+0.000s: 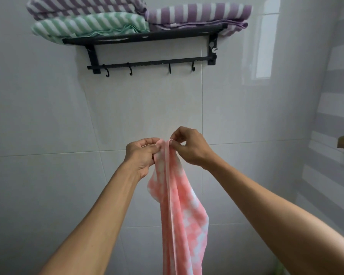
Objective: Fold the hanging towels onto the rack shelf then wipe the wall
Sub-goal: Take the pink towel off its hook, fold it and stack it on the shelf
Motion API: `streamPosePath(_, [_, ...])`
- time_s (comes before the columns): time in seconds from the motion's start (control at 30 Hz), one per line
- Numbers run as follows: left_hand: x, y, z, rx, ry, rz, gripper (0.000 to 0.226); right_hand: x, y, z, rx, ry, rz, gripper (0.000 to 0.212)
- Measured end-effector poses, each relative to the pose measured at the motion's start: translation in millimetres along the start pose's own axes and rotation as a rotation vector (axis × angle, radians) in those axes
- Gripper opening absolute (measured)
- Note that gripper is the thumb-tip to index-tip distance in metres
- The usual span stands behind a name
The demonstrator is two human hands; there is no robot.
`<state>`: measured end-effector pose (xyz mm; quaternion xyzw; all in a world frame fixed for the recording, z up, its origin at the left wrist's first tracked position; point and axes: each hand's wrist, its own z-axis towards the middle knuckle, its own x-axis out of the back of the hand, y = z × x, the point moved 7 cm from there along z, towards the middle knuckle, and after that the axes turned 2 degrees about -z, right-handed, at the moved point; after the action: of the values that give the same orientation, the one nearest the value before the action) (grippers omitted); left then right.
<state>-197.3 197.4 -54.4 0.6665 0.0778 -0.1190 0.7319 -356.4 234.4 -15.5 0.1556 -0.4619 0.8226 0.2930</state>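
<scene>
Hands together at centre frame: your left hand (142,153) and right hand (189,146) both pinch the top edge of the pink towel (179,205), fingertips nearly touching. It hangs straight down from your grip to the bottom edge of the frame, creased lengthwise, in front of the tiled wall (48,116). Up top, the black rack (147,35) carries three folded striped towels on its shelf: a green towel (87,25) at upper left under a purple towel (83,4), another purple one (199,13) beside them. Below the shelf, four hooks (130,70) hang bare.
</scene>
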Motion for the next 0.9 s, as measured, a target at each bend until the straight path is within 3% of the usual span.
streamPosePath(0.1, [4, 2, 0, 0.012, 0.024, -0.024, 0.019, -4, -3, -1, -0.026, -0.064, 0.009, 0.008])
streamPosePath(0.3, [-7, 1, -7, 0.07, -0.118, -0.076, 0.029, -14, -10, 4, 0.034, -0.048, -0.124, 0.02])
streamPosePath(0.57, [-7, 4, -11, 0.064, -0.267, -0.044, 0.053, -16, -2, 6, -0.067, -0.031, 0.18, 0.027])
streamPosePath(0.7, [-5, 5, -8, -0.036, -0.233, 0.122, 0.069, -18, -2, 8, -0.111, -0.058, 0.254, 0.026])
streamPosePath(0.8, [0, 11, -4, -0.091, -0.184, 0.217, 0.067, -17, -1, 9, -0.098, -0.102, 0.255, 0.032])
streamPosePath(0.9, [9, 22, 0, -0.156, -0.151, 0.317, 0.06, -16, 10, 5, -0.15, -0.295, 0.144, 0.032])
